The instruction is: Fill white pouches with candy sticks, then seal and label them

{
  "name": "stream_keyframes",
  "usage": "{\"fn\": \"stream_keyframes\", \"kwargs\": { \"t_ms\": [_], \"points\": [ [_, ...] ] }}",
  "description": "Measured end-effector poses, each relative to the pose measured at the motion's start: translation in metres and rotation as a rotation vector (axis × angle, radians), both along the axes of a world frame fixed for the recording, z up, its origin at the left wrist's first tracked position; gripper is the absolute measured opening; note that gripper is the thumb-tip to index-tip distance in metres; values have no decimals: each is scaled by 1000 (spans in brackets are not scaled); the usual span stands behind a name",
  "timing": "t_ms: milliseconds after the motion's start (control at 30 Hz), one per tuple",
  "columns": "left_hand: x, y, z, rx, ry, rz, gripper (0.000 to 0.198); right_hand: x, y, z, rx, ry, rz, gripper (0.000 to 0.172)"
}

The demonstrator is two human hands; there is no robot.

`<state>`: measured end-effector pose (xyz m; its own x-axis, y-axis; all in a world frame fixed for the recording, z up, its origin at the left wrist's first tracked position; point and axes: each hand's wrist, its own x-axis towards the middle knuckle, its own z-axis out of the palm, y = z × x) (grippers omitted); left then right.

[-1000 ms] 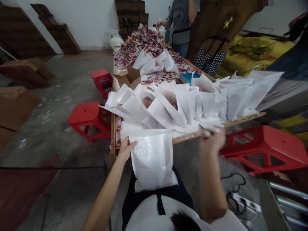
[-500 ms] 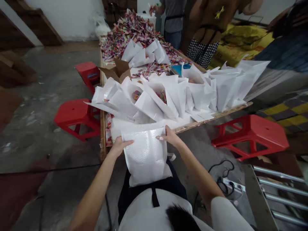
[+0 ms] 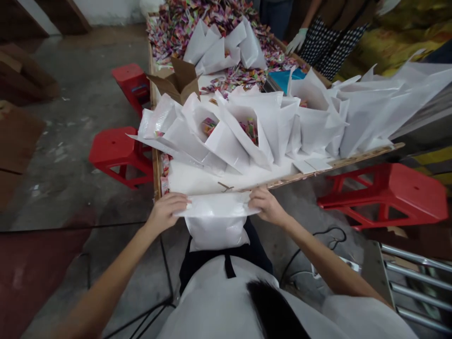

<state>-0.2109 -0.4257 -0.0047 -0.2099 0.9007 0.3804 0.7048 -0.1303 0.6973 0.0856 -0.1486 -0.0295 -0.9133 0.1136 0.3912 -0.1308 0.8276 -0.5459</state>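
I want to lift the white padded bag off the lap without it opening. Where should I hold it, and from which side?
Probably by the flat folded top strip, one end each, coming in from left and right, as the left hand and right hand pinch it. The white padded bag bulges below the fold, so its body is harder to pinch.

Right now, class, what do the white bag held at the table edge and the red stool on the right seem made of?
White bag: probably plastic film with bubble lining, slight sheen; its surface looks faintly dimpled. Red stool: moulded plastic, smooth, glossy, one-piece legs.
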Motion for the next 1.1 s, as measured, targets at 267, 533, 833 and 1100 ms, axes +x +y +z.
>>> {"fn": "stream_keyframes", "kwargs": {
  "t_ms": [267,533,833,1100],
  "points": [
    [19,-41,-25,-256,146,-21,26,26,-11,1,220,-270,47,31],
    [60,-31,-39,-286,407,-70,32,3,-69,-32,237,-152,-66,45],
    [53,-15,-14,170,214,377,51,55,85,-4,-23,-149,-1226,43],
    [122,82,-13,159,-120,184,38,33,169,23,50,-670,-1360,73]
  ]
}}
